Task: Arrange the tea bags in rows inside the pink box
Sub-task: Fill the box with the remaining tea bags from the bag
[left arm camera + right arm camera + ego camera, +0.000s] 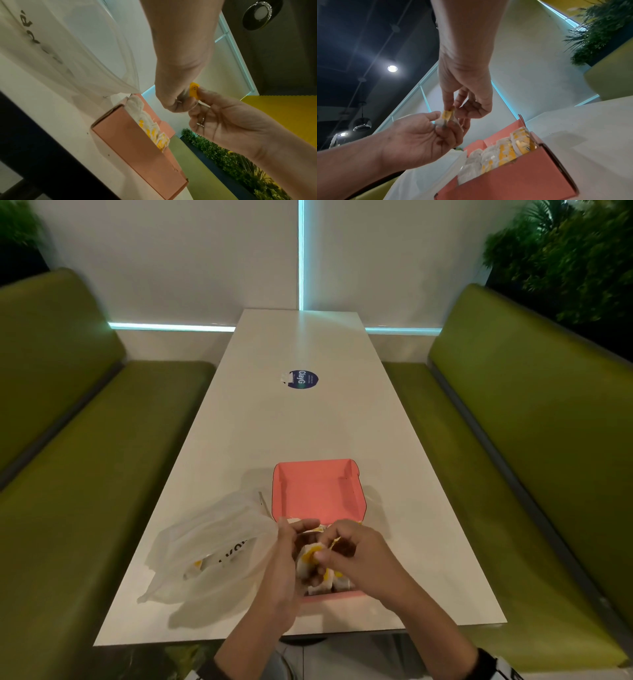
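Observation:
A pink box (354,491) stands open near the table's front edge, its lid tipped back. Several white tea bags with yellow tags (505,150) stand in a row inside it. Just above the box my two hands hold one tea bag (447,118) between them. My left hand (291,546) grips the white pouch in its fingertips. My right hand (337,546) pinches the bag's yellow tag (194,90) from above. Left of the box lies a white plastic bag (212,549) with more tea bags showing through it.
The long white table (301,422) carries a round blue sticker (303,379) at its middle. Green benches (85,474) run along both sides. Plants (565,251) stand behind the right bench.

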Available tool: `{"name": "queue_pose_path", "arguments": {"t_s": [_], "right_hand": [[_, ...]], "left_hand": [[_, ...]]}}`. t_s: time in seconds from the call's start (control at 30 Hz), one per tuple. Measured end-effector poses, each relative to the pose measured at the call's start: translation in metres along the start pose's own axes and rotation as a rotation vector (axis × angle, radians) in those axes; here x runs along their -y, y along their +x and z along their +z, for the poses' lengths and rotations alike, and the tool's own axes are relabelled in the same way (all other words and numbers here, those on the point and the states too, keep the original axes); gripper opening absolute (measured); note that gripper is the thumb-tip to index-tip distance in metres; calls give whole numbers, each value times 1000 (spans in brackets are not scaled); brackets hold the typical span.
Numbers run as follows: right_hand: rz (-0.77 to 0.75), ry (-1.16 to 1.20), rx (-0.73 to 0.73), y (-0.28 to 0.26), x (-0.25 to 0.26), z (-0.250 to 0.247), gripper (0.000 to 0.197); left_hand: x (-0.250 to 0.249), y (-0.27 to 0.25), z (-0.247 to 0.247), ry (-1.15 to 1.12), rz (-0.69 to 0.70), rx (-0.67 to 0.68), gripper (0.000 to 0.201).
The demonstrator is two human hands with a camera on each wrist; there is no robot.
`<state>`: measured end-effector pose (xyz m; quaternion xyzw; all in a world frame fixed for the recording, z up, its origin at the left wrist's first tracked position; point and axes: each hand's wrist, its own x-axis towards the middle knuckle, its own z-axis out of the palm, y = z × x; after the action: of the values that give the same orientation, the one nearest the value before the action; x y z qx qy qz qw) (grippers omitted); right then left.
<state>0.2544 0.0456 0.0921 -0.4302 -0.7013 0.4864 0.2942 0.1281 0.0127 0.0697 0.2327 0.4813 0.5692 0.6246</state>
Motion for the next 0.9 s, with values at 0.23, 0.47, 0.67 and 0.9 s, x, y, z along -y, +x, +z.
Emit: {"name": "queue_pose_path", "arguments": {"t_s": [0.23, 0.47, 0.67, 0.9], "right_hand": [[127, 190, -102, 2, 5, -13, 9], [144, 65, -21, 7, 2, -29, 11], [28, -207, -468, 19, 4, -41, 26], [-14, -417, -36, 16, 7, -39, 17]], "left_hand": [[-2, -4, -9, 300, 212, 51, 9], [-1, -4, -8, 344, 275, 34, 6], [2, 1, -11, 390, 276, -84, 32], [0, 3, -15, 572, 387, 33, 52]]}}
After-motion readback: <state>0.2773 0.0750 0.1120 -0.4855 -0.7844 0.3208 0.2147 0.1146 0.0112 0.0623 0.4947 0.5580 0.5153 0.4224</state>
